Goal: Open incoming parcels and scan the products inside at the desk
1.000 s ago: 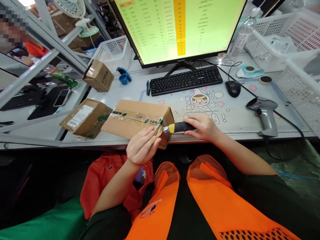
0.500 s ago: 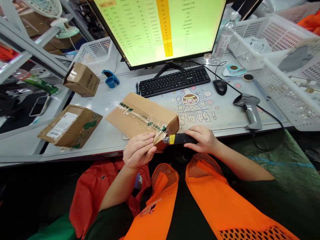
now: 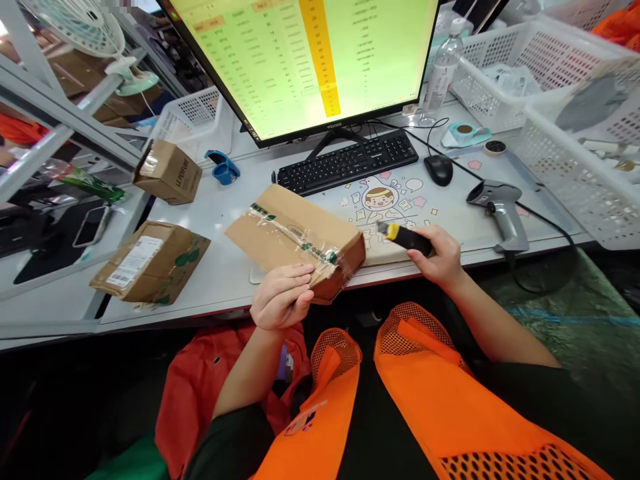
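A brown cardboard box (image 3: pixel 300 233), with clear tape and green print along its top, lies slanted on the desk and juts over the front edge. My left hand (image 3: pixel 283 297) grips its near corner, thumb and fingers closed on the cardboard. Loose, crinkled tape shows at the right end, beside those fingers. My right hand (image 3: pixel 440 257) is closed around a black and yellow utility knife (image 3: pixel 407 239). The knife is held above the desk mat, right of the box and apart from it, its tip pointing left.
Two smaller cardboard boxes, one labelled (image 3: pixel 150 260) and one printed (image 3: pixel 175 175), sit at left. A keyboard (image 3: pixel 347 162) lies under the monitor (image 3: pixel 310 67). Further right are a mouse (image 3: pixel 439 170), a corded barcode scanner (image 3: pixel 503 207), a bottle (image 3: pixel 444 70) and white baskets (image 3: pixel 565 147).
My right hand has drawn the utility knife away from the box's taped end, to the right and slightly up. My left hand still grips the box corner. The view has shifted slightly.
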Demonstrator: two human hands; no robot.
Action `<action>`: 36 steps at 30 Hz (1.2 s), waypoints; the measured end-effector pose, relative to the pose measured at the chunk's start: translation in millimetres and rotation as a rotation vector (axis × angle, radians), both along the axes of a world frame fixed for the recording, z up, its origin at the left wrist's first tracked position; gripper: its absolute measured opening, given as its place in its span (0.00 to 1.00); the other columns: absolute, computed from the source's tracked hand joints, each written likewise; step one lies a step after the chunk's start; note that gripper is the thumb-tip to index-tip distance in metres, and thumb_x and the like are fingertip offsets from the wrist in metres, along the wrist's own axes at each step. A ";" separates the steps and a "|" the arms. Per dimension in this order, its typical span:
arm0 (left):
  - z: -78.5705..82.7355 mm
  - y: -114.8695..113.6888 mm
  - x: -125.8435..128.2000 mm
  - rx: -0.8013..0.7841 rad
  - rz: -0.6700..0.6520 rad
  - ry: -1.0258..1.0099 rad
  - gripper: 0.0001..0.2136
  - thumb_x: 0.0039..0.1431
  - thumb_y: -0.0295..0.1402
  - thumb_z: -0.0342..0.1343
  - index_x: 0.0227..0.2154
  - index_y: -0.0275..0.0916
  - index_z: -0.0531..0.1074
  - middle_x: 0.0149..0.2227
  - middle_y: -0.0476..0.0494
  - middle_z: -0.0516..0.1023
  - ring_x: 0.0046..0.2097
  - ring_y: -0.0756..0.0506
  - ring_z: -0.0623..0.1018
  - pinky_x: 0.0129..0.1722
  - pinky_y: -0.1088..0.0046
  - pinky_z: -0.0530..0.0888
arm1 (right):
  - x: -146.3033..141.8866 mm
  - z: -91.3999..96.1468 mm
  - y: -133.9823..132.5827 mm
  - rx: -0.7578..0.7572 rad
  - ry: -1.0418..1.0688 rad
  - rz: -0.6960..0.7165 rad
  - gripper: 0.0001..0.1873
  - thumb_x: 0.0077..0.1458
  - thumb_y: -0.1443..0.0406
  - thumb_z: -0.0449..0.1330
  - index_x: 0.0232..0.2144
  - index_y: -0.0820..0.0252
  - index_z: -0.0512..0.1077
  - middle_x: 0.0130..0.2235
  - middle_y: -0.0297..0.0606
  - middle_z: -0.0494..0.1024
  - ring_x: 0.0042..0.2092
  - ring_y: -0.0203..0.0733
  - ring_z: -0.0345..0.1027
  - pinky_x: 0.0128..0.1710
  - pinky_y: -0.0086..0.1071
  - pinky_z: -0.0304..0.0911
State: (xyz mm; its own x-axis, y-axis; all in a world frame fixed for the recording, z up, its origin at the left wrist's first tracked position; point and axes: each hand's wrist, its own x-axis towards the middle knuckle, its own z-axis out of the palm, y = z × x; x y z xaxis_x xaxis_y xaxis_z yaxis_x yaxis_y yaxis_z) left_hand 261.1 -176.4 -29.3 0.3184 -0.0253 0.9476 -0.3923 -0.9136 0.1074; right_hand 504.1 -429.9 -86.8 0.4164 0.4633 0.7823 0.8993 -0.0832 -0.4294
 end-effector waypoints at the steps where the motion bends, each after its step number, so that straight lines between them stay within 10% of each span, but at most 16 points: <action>1: 1.6 -3.6 -0.6 0.009 -0.047 0.012 0.07 0.68 0.35 0.62 0.34 0.41 0.76 0.31 0.48 0.83 0.38 0.43 0.88 0.38 0.64 0.87 | 1.6 -2.8 -1.8 0.031 0.061 -0.044 0.20 0.66 0.50 0.62 0.50 0.57 0.77 0.42 0.44 0.83 0.41 0.50 0.79 0.42 0.42 0.75; 6: -9.3 -8.1 -26.5 -0.029 -0.086 0.069 0.16 0.71 0.45 0.59 0.28 0.43 0.73 0.27 0.51 0.80 0.34 0.46 0.85 0.41 0.63 0.86 | 8.7 -3.3 7.6 0.151 0.512 -0.103 0.28 0.63 0.41 0.63 0.48 0.58 0.76 0.41 0.43 0.82 0.40 0.48 0.77 0.41 0.40 0.73; 10: -27.2 37.6 -54.3 -0.509 0.182 -0.170 0.21 0.67 0.53 0.61 0.27 0.42 0.70 0.33 0.47 0.81 0.47 0.42 0.84 0.56 0.55 0.81 | 8.1 13.9 43.7 0.134 0.808 0.108 0.32 0.62 0.36 0.61 0.47 0.57 0.74 0.38 0.40 0.81 0.38 0.43 0.75 0.41 0.37 0.72; 14: -32.0 73.7 -81.1 -0.934 0.260 -0.287 0.13 0.68 0.48 0.61 0.46 0.46 0.77 0.56 0.44 0.81 0.60 0.42 0.79 0.70 0.55 0.70 | 0.3 28.8 106.5 0.065 0.912 0.308 0.38 0.55 0.30 0.60 0.45 0.55 0.75 0.41 0.40 0.80 0.44 0.45 0.75 0.47 0.39 0.73; 20: -42.2 15.3 -101.5 -0.957 0.376 -0.003 0.37 0.65 0.51 0.60 0.74 0.49 0.59 0.76 0.40 0.59 0.76 0.33 0.61 0.74 0.51 0.63 | -32.6 33.1 168.3 -0.003 1.238 0.685 0.40 0.54 0.27 0.59 0.47 0.53 0.76 0.48 0.40 0.83 0.52 0.48 0.77 0.55 0.44 0.73; 23: -38.7 24.3 -96.1 -1.013 0.383 0.018 0.44 0.59 0.47 0.65 0.75 0.46 0.56 0.74 0.37 0.64 0.73 0.32 0.67 0.71 0.52 0.69 | -55.3 34.8 146.2 0.023 1.273 0.745 0.35 0.57 0.31 0.61 0.48 0.52 0.74 0.51 0.40 0.83 0.53 0.48 0.78 0.56 0.44 0.74; 30: -1.3 162.1 -43.3 -0.951 0.247 0.165 0.32 0.62 0.55 0.57 0.56 0.31 0.77 0.44 0.33 0.85 0.49 0.36 0.83 0.57 0.50 0.78 | -89.5 34.5 49.7 -0.255 0.950 0.798 0.32 0.67 0.36 0.53 0.53 0.54 0.71 0.48 0.47 0.84 0.46 0.50 0.81 0.46 0.44 0.77; 33: 4.5 152.4 -22.8 -0.704 0.447 0.065 0.29 0.70 0.55 0.50 0.48 0.30 0.79 0.50 0.28 0.82 0.57 0.36 0.79 0.66 0.46 0.70 | -76.7 29.7 28.7 -0.274 0.508 0.520 0.27 0.66 0.42 0.61 0.53 0.55 0.72 0.46 0.47 0.84 0.46 0.52 0.80 0.47 0.45 0.77; 36: 2.5 89.1 -21.8 -0.484 0.446 0.057 0.25 0.62 0.58 0.61 0.45 0.38 0.80 0.52 0.34 0.82 0.64 0.34 0.75 0.71 0.45 0.63 | -59.3 30.0 17.4 -0.299 0.229 0.364 0.22 0.68 0.48 0.62 0.53 0.56 0.73 0.47 0.47 0.84 0.47 0.53 0.81 0.47 0.45 0.77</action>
State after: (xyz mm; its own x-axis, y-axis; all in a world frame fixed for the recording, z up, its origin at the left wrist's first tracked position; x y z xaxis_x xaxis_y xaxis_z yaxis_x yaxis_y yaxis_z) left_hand 239.3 -87.3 -26.8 0.2497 0.5453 0.8002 0.0309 -0.8304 0.5563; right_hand 444.7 -412.5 -56.8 0.3320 0.7992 0.5011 0.7786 0.0678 -0.6239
